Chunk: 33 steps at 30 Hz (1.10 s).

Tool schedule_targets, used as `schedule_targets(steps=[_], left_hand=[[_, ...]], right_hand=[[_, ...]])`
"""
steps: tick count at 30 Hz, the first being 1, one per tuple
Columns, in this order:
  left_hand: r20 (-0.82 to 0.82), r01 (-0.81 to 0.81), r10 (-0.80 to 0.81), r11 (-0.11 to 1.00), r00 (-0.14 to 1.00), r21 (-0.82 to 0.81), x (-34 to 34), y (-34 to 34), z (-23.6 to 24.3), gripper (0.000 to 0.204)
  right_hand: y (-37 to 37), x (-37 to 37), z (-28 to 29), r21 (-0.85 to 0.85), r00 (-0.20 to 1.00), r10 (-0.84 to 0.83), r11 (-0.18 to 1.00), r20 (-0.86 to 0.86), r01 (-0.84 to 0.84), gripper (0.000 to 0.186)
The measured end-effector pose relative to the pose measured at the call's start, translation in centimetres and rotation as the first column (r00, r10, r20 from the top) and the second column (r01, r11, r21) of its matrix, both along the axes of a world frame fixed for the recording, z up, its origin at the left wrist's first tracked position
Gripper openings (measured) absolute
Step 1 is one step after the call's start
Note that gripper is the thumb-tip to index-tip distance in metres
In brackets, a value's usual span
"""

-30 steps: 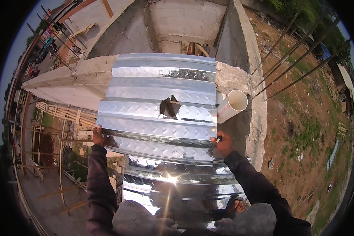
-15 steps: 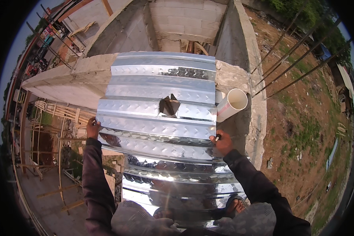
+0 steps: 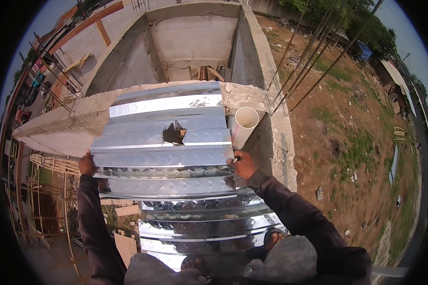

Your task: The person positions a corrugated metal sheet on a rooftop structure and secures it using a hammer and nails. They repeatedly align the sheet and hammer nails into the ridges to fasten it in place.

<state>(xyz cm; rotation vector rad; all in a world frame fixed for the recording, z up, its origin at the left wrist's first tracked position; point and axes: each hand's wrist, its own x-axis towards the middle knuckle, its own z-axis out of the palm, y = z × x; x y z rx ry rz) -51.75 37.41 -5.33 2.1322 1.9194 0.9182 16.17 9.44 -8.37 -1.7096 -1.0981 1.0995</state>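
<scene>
A ribbed, shiny metal sheet point(image 3: 161, 158) with a jagged hole cut through it lies in front of me, its far end on a rough concrete wall top. My left hand point(image 3: 86, 163) is closed on its left edge. At the right edge, my right hand point(image 3: 243, 165) grips the sheet, with a small dark item with a pale tip showing at its fingers; its kind is unclear. Just beyond that hand a white plastic pipe point(image 3: 247, 117) stands up, open at the top, beside the sheet. A second ribbed metal sheet point(image 3: 204, 228) runs beneath the near end, under my sandalled feet.
Grey block walls point(image 3: 195, 38) enclose a deep space ahead. Thin steel rods point(image 3: 309, 61) rise at the right wall corner. Bare ground point(image 3: 337, 142) lies far below on the right. Wooden scaffolding point(image 3: 52, 190) and loose boards point(image 3: 126, 247) are below on the left.
My view has swung, so the sheet, walls and pipe appear further left and the far walls lower. Both hands keep their hold on the sheet's side edges.
</scene>
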Motion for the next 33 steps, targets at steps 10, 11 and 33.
schedule_targets(steps=[10, 11, 33], left_hand=[[0.829, -0.218, 0.336, 0.94, 0.448, -0.263, 3.4, -2.2, 11.4, 0.041], [0.863, -0.18, 0.308, 0.95, 0.401, -0.255, 4.6, -2.7, 11.6, 0.041], [0.793, -0.102, 0.313, 0.946, 0.523, -0.306, 27.2, -11.7, 4.0, 0.044]], right_hand=[[-0.6, 3.4, 21.7, 0.211, 0.972, 0.149, 0.971, -0.18, -0.11, 0.026], [-1.4, 4.5, 21.7, 0.262, 0.973, 0.172, 0.957, -0.155, -0.127, 0.028], [-11.2, 18.9, 12.6, 0.115, 0.995, 0.058, 0.992, -0.077, -0.048, 0.026]])
